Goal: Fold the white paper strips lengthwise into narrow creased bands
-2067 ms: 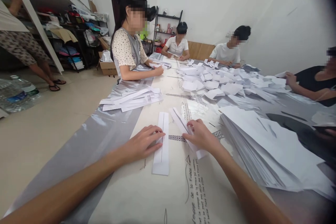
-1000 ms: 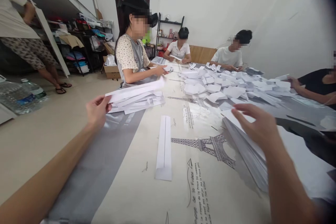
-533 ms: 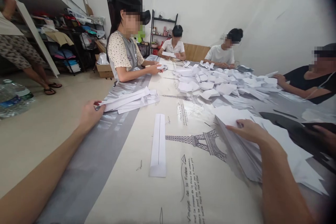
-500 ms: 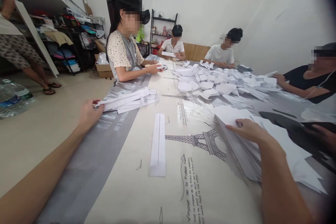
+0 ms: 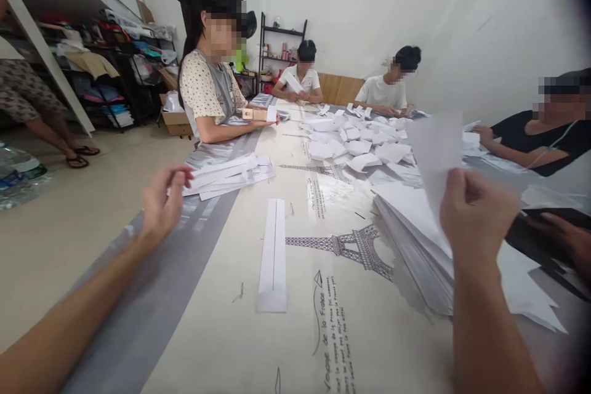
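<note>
Raised above a stack of paper sheets (image 5: 415,258) on the right, my right hand (image 5: 478,206) pinches one sheet of white paper (image 5: 434,154) by its edge. My left hand (image 5: 164,200) hovers at the table's left edge with its fingers partly curled and apart, holding nothing. Just beyond its fingertips lies a pile of folded paper strips (image 5: 231,175). One folded paper strip (image 5: 272,258) with a dark line down its middle lies on the tablecloth between my hands.
The tablecloth (image 5: 221,345) carries Eiffel Tower prints and writing. A heap of folded white papers (image 5: 355,138) covers the far right of the table. Several people sit around it, one (image 5: 212,86) close by on the left. Plastic bottles (image 5: 23,166) stand on the floor.
My right hand has lifted a paper sheet up off the stack. My left hand has come off the strip pile and its fingers have risen. The view has shifted slightly.
</note>
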The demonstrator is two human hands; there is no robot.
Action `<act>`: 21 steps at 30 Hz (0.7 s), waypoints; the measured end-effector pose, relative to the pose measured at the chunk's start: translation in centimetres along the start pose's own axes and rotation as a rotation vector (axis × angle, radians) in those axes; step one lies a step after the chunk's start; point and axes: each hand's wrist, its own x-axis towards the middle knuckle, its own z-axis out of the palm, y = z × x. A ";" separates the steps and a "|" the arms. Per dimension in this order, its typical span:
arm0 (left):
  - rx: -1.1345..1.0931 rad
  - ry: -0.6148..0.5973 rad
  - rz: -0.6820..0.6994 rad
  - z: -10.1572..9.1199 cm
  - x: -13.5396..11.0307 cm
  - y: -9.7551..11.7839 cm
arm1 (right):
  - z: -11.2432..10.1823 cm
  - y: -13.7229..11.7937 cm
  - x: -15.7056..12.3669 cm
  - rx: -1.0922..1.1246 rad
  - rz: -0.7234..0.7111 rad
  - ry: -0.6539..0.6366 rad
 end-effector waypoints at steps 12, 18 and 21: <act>-0.673 -0.830 -0.424 6.2 -8.6 11.3 | 4.2 -10.1 -11.3 0.833 0.092 -0.936; -0.653 -0.630 -0.602 7.3 -7.8 10.7 | 4.4 -9.5 -11.5 0.741 0.092 -0.894; -0.668 -0.550 -0.631 8.8 -7.7 10.6 | 4.4 -9.1 -11.2 0.671 -0.053 -0.818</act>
